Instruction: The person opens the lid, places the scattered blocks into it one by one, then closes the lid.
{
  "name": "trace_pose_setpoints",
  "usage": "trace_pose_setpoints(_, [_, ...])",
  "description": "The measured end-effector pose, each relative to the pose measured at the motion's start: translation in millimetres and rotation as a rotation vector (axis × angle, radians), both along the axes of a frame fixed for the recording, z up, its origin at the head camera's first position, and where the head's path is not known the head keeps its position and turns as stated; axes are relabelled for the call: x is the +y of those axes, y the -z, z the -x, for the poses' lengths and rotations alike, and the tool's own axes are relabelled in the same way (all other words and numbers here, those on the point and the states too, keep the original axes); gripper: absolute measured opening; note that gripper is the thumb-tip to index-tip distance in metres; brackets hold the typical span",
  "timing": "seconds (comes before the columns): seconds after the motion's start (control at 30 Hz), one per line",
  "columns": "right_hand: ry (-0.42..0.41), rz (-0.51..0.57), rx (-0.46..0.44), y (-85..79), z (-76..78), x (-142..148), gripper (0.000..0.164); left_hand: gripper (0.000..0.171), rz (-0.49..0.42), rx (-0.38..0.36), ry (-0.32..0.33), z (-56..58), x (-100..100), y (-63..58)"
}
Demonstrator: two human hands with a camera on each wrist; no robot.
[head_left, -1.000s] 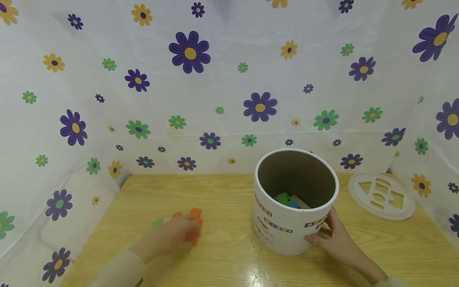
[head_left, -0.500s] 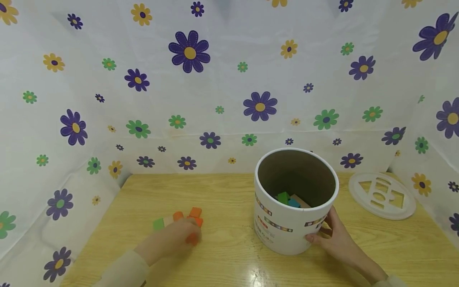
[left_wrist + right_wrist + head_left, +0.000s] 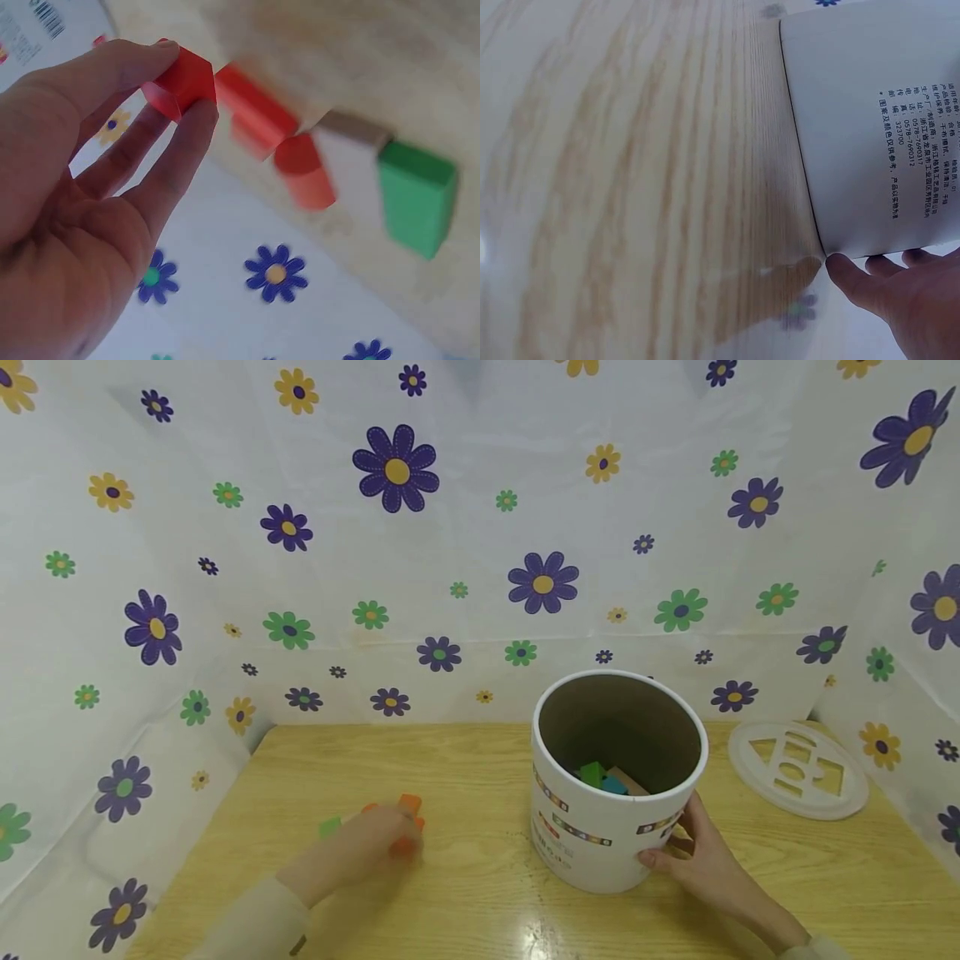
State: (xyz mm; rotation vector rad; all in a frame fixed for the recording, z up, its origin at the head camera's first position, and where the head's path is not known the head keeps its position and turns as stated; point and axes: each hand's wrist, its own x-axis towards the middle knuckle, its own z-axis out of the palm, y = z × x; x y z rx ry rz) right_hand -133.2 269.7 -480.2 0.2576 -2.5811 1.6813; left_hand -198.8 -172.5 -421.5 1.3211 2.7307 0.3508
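My left hand [image 3: 367,852] is over the left of the table, pinching a small red-orange block [image 3: 191,79] between thumb and fingertips. Close by in the left wrist view are a red block [image 3: 255,101], a red cylinder [image 3: 306,172], a pale wooden block [image 3: 349,157] and a green block [image 3: 420,195]. In the head view the hand hides part of this group. My right hand [image 3: 708,868] holds the side of a white bucket [image 3: 585,860], thumb toward the front. Inside the bucket lie a green block [image 3: 592,774], a blue block [image 3: 613,786] and wooden pieces.
A white round lid [image 3: 798,772] with shaped cutouts lies at the right, behind the right hand. The wooden table [image 3: 465,768] ends at a flower-printed cloth [image 3: 465,535], which also rises along both sides.
My left hand and the red-orange block have shifted slightly, staying by the other blocks. The right hand and the bucket remain in place.
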Motion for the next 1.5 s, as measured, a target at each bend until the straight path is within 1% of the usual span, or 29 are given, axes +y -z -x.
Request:
trace_pose_setpoints(0.07, [0.003, -0.004, -0.008, -0.3, 0.4, -1, 0.094, 0.017, -0.020, 0.025, 0.019, 3.7, 2, -7.9])
trace_pose_setpoints(0.13, [0.000, -0.007, -0.003, -0.7, 1.0, -2, 0.097, 0.017, -0.026, 0.011, 0.010, 7.8, 3, -16.8])
trace_pose_setpoints(0.23, [-0.001, -0.021, 0.010, -1.3, 2.7, -3, 0.103, 0.016, -0.010, -0.061, -0.060, 11.0, 5, -31.0])
trace_pose_setpoints(0.33, [-0.021, -0.017, 0.055, -2.5, 5.8, -4, 0.107, 0.017, -0.001, -0.094, -0.106, 13.0, 8, -44.0])
trace_pose_setpoints(0.4, [-0.031, -0.012, 0.073, -3.3, 8.2, -3, 0.107, 0.018, -0.005, -0.097, -0.107, 14.8, 10, -51.8])
trace_pose_setpoints(0.47, [-0.042, -0.003, 0.090, -4.3, 9.3, -3, 0.108, 0.020, -0.021, -0.095, -0.087, 16.9, 11, -59.8])
trace_pose_setpoints(0.5, [-0.040, -0.003, 0.089, -4.7, 9.6, -3, 0.108, 0.021, -0.026, -0.110, -0.097, 17.2, 12, -64.1])
trace_pose_setpoints(0.6, [-0.031, -0.015, 0.087, -5.0, 9.0, -3, 0.108, 0.021, -0.058, -0.112, -0.067, 19.5, 18, -76.9])
trace_pose_setpoints(0.7, [-0.023, -0.023, 0.078, -5.2, 8.2, -2, 0.107, 0.020, -0.089, -0.092, -0.021, 20.9, 28, -91.9])
trace_pose_setpoints(0.73, [-0.017, -0.028, 0.069, -5.2, 7.7, -2, 0.107, 0.020, -0.100, -0.064, 0.011, 21.8, 33, -96.9])
trace_pose_setpoints(0.87, [0.009, -0.028, 0.019, -5.6, 5.1, -2, 0.108, 0.018, -0.132, 0.000, 0.080, 22.0, 54, -117.4])
trace_pose_setpoints(0.97, [0.024, -0.031, -0.008, -6.1, 3.5, -2, 0.106, 0.018, -0.138, 0.025, 0.111, 21.3, 70, -131.0])
trace_pose_setpoints(1.1, [0.029, -0.049, -0.016, -6.3, 3.7, -4, 0.102, 0.020, -0.115, 0.020, 0.120, 20.7, 90, -147.7])
trace_pose_setpoints(1.3, [0.044, -0.062, 0.007, -7.5, 5.0, -5, 0.101, 0.022, -0.089, 0.005, 0.158, 25.6, 117, -165.2])
trace_pose_setpoints(1.43, [0.038, -0.059, 0.020, -8.4, 6.1, -6, 0.101, 0.023, -0.070, 0.000, 0.165, 26.1, 132, -173.7])
trace_pose_setpoints(1.5, [0.035, -0.061, 0.023, -8.7, 6.7, -6, 0.101, 0.023, -0.050, -0.007, 0.163, 26.1, 140, -175.7])
